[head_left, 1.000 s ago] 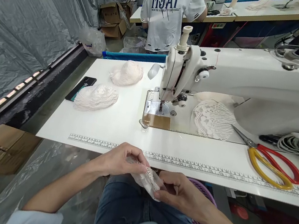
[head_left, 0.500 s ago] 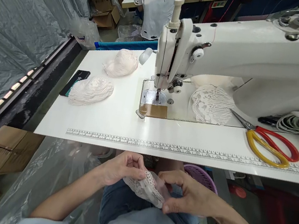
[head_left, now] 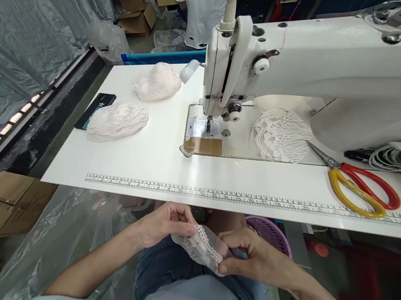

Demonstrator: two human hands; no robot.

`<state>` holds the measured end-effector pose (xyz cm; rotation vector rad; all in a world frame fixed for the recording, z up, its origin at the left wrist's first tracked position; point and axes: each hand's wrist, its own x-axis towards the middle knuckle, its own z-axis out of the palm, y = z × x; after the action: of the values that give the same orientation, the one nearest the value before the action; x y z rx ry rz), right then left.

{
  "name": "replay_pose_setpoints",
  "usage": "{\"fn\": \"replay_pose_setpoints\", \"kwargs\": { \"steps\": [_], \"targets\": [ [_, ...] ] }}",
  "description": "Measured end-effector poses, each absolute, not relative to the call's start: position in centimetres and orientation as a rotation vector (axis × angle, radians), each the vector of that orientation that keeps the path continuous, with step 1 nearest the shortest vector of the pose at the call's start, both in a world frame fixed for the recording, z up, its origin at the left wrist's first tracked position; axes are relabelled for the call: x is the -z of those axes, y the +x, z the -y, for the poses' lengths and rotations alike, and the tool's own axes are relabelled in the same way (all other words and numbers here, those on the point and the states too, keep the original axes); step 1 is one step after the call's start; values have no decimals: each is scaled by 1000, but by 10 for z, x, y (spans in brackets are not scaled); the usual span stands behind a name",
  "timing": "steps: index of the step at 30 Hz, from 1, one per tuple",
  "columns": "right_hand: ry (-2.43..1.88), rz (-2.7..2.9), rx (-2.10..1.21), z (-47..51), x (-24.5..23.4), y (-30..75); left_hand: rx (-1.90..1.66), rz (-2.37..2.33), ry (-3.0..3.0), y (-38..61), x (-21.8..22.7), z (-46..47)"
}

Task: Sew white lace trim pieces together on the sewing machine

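Over my lap, below the table's front edge, I hold a white lace piece (head_left: 202,247) with a sheer fabric backing. My left hand (head_left: 167,224) pinches its left end between thumb and fingers. At the other end my right hand (head_left: 251,256) grips the lower right edge, thumb on top. The piece slants down to the right between the two hands. On the table stands a white sewing machine (head_left: 302,59), its needle area above the metal plate. Flat lace pieces (head_left: 280,135) lie on the machine bed, right of the needle.
Scissors with red and yellow handles (head_left: 362,189) lie at the right. A lace stack (head_left: 118,121) rests partly on a dark phone-like object (head_left: 95,109), near a pale fabric cup (head_left: 159,83). A printed ruler (head_left: 216,194) lines the front edge. Behind stands a person (head_left: 202,5).
The camera view has shifted slightly, so the table things sit a little further left. Both hands keep their hold on the lace piece, which is tilted a little differently.
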<state>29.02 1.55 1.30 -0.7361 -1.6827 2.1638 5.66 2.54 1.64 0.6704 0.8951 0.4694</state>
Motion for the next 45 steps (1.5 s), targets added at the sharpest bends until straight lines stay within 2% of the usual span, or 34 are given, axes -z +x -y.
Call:
{"fn": "replay_pose_setpoints", "kwargs": {
  "steps": [11, 16, 21, 27, 34, 36, 39, 41, 45],
  "targets": [
    [-907, 1660, -2149, -15, -4, 278, -391, -1045, 969, 69, -24, -23],
    [-1017, 1802, -1948, -18, -9, 274, -400, -1086, 1165, 68, -30, -26],
    [-1131, 1798, -1799, -32, -28, 263, -435, -1133, 1255, 61, -55, -43],
    [-1098, 1705, -1746, -72, -42, 249, -477, -1204, 1419, 48, -78, -89],
    [-1263, 1838, -1646, -138, -33, 245, -289, -1168, 1949, 59, -70, -194],
    [-1322, 2048, -1399, -151, -31, 256, -251, -1163, 2033, 67, -65, -218],
    [-1343, 2240, -630, -163, -30, 275, -239, -1129, 2058, 77, -58, -237],
    [-1171, 2331, -223, -169, -29, 284, -223, -1108, 2065, 80, -55, -240],
    [-795, 2542, 151, -179, -22, 288, -219, -1084, 2094, 84, -51, -241]
  ]
}}
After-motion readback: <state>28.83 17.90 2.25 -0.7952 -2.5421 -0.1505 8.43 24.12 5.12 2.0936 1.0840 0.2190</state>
